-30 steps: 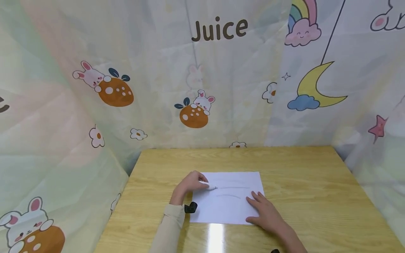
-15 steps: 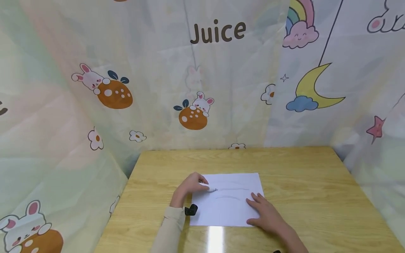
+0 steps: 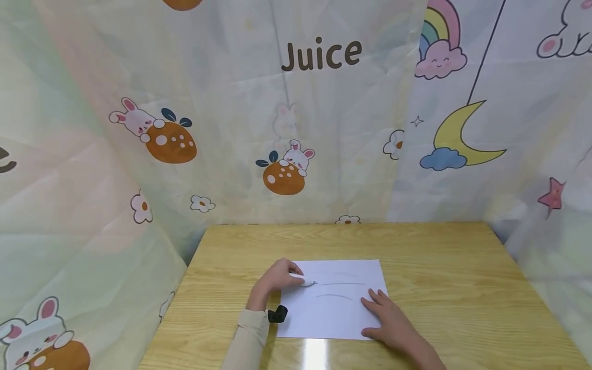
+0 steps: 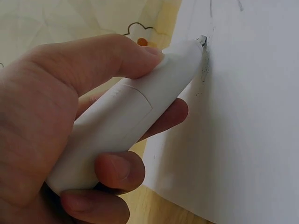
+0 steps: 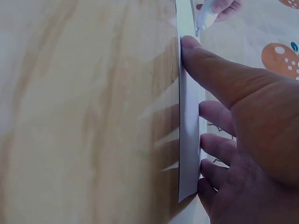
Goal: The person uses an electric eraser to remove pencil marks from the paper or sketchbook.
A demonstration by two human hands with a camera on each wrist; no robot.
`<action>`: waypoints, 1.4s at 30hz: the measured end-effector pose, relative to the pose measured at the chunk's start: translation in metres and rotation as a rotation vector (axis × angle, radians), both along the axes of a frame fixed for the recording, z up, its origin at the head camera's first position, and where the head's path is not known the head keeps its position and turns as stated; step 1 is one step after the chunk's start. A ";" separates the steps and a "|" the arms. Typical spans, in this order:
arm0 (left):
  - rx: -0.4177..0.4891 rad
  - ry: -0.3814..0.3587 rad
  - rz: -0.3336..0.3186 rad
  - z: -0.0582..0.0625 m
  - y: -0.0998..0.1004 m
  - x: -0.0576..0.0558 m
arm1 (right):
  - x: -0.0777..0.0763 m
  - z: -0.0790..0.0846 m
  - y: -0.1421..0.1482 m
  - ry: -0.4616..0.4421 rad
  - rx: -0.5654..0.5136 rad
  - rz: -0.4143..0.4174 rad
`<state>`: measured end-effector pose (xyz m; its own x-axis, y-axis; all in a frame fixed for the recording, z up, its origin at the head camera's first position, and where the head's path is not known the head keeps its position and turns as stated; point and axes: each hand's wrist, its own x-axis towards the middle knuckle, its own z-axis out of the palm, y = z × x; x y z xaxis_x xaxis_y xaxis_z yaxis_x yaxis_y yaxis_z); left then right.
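Note:
A white sheet of paper (image 3: 328,324) lies on the table, bearing a nearly straight grey line (image 3: 344,283) and a curved one (image 3: 334,295) below it. My left hand (image 3: 278,276) grips a thick white electric eraser (image 4: 173,70), thumb along its top and fingers curled beneath. Its small tip is right at the left end of the upper line; dark crumbs (image 4: 204,74) speckle the paper beside it. My right hand (image 3: 392,322) rests with spread fingers on the sheet's right side. In the right wrist view, its thumb (image 5: 205,58) lies at the paper's near edge.
The wooden table (image 3: 462,288) extends around the sheet on all sides. A printed fabric curtain (image 3: 231,103) rises behind the table and along both sides. A small black device (image 3: 278,314) is strapped at my left wrist, over the paper's left edge.
The whole head view has shifted slightly downward. Both hands keep nearly the same places on the paper, and the left still holds the electric eraser near the upper line's left end.

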<state>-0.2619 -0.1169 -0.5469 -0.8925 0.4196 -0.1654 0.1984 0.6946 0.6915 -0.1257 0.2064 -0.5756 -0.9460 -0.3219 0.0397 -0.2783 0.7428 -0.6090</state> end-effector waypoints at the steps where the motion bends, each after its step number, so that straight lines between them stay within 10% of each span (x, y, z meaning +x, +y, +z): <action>1: -0.002 -0.002 -0.002 -0.001 0.001 0.000 | 0.000 0.000 0.001 -0.003 0.006 0.002; 42: 0.024 0.035 0.005 -0.007 0.011 0.005 | -0.005 -0.002 0.002 0.080 0.018 0.019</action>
